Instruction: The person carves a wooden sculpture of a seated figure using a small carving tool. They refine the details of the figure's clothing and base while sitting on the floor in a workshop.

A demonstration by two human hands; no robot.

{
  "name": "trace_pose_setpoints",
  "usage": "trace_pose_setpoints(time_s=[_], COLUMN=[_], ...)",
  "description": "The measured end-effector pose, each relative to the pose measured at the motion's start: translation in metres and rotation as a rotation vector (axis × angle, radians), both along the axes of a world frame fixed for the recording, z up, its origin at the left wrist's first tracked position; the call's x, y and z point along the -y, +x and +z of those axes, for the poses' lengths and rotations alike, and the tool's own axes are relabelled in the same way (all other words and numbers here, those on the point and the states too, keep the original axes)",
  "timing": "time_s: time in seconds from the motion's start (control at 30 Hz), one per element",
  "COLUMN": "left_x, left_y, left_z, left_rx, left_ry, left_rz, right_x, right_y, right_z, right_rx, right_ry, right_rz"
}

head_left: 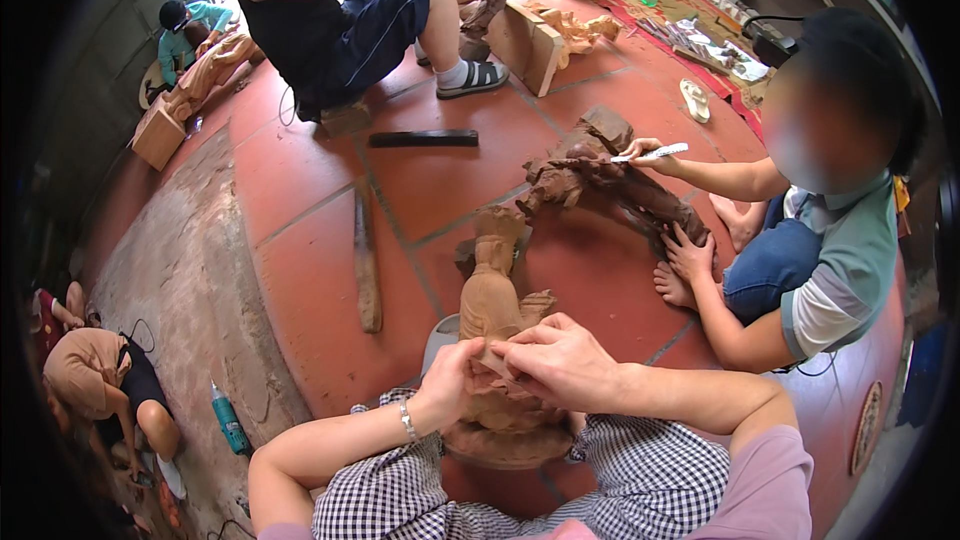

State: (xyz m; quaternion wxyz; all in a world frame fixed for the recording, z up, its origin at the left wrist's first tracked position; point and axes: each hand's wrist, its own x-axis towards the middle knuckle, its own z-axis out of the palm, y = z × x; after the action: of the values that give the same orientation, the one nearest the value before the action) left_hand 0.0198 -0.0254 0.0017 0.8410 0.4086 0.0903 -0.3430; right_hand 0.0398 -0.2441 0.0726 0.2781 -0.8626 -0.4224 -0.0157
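Observation:
A brown carved wooden figure (490,302) stands between my knees, its broad rough base (510,445) toward me. My left hand (450,378) is closed at the left side of the carving, fingertips pinched. From the right, my right hand (560,360) reaches over the figure with thumb and fingers pinched close to the left ones. Between the fingertips shows a small pale sheet (490,358), like sandpaper, pressed against the wood. Both hands seem to grip it; the fingers hide most of it and the carving's surface beneath.
A wooden club (368,265) and a dark bar (425,138) lie on the red tiles. At right, a co-worker holds a white marker-like tool (662,152) to a darker carving (650,202). A teal power tool (228,420) lies at left. Other people sit farther off.

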Motion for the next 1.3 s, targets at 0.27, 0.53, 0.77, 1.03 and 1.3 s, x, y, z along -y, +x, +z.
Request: trace_pose_setpoints(time_s=[0.27,0.53,0.77,1.03,1.3], left_x=[0.003,0.042,0.052,0.076,0.084], left_y=[-0.012,-0.031,-0.029,-0.032,-0.043], left_z=[0.003,-0.004,-0.011,-0.006,-0.017], left_rx=[0.118,1.775,1.890,1.896,1.887], left_ry=[0.182,0.438,0.577,0.576,0.592], left_rz=[-0.192,-0.954,-1.208,-1.137,-1.097], right_x=[0.019,-0.006,0.005,-0.018,-0.012], right_y=[0.027,0.025,0.006,0.027,0.038], right_z=[-0.016,-0.093,-0.121,-0.105,-0.090], right_rx=[-0.203,0.352,0.352,0.371,0.239], right_ry=[0.131,0.029,0.085,0.066,0.121], right_rz=[-0.067,-0.021,0.012,-0.204,-0.155])
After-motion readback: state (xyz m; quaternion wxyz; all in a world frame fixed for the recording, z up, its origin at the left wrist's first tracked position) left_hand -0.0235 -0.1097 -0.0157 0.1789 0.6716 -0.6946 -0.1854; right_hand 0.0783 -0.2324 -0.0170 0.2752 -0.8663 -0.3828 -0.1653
